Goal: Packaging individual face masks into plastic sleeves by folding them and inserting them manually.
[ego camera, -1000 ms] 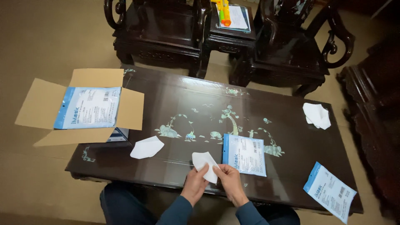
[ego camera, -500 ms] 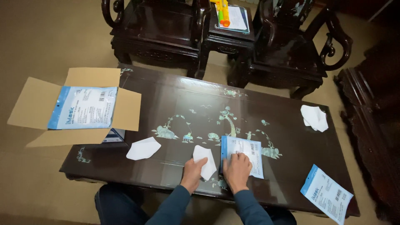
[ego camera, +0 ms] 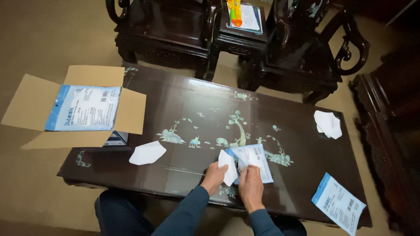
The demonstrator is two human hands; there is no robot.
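My left hand (ego camera: 214,177) holds a white folded face mask (ego camera: 227,166) at the near edge of the dark lacquered table (ego camera: 197,109). My right hand (ego camera: 250,187) grips the lower edge of a blue-and-white plastic pouch (ego camera: 256,161) that lies just right of the mask, its left edge lifted. The mask touches the pouch's open side. Another white mask (ego camera: 147,153) lies flat to the left, apart from my hands.
An open cardboard box (ego camera: 52,131) with a blue-and-white pouch (ego camera: 84,107) on top stands at the table's left end. A crumpled white mask pile (ego camera: 328,123) lies at the far right, another pouch (ego camera: 338,203) at the near right corner. Dark carved chairs (ego camera: 166,26) stand behind.
Both hands have drawn together; the mask has moved right against the pouch, and my right hand has lifted the pouch's near edge. The view has shifted slightly.
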